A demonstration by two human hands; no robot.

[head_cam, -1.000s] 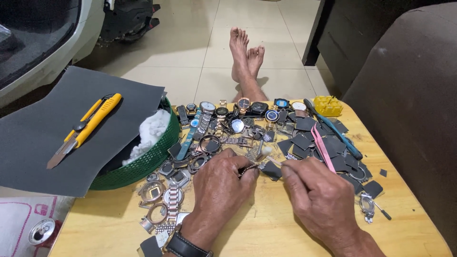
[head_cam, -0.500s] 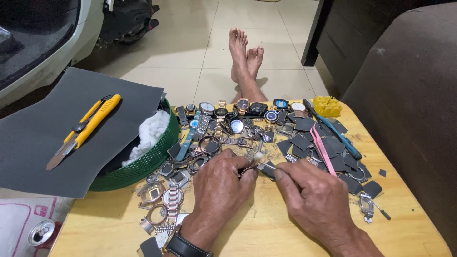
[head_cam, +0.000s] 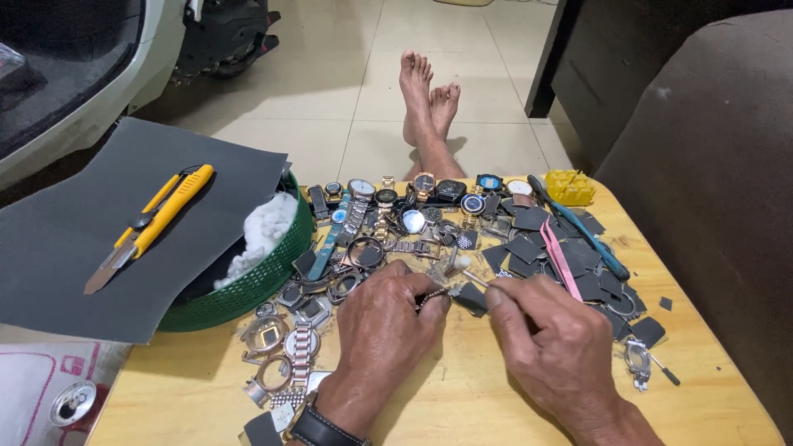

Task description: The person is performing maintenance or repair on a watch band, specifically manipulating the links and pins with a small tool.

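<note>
Tiled floor runs behind a wooden table [head_cam: 462, 405], where my bare feet [head_cam: 425, 99] stretch out past the far edge. Across the tabletop I see a heap of watches [head_cam: 396, 206], loose cases and bands, plus many small dark squares [head_cam: 529, 248] scattered to the right.

My left hand [head_cam: 384, 326] sits near the table's middle, its fingers curled in tight and pinching a short dark bracelet piece [head_cam: 434, 296] between thumb and forefinger. My right hand [head_cam: 557, 343] is just beside it, fingers closed around a thin metal tool [head_cam: 471, 278] whose tip points at that piece. One dark square [head_cam: 471, 299] lies right between the two hands, touching or nearly touching the fingertips; I cannot tell which hand has it. A black watch [head_cam: 318, 428] is on my left wrist.

To the left, a green basket [head_cam: 256, 285] holds white cotton [head_cam: 260, 235], and a grey sheet [head_cam: 74, 248] lies over its rim with a yellow knife [head_cam: 153, 225] on top. Pink tweezers [head_cam: 560, 260] and a blue tool [head_cam: 582, 235] rest on the squares at right, with a yellow block [head_cam: 572, 187] at the far corner. A can [head_cam: 73, 402] shows at the lower left, below the table.
</note>
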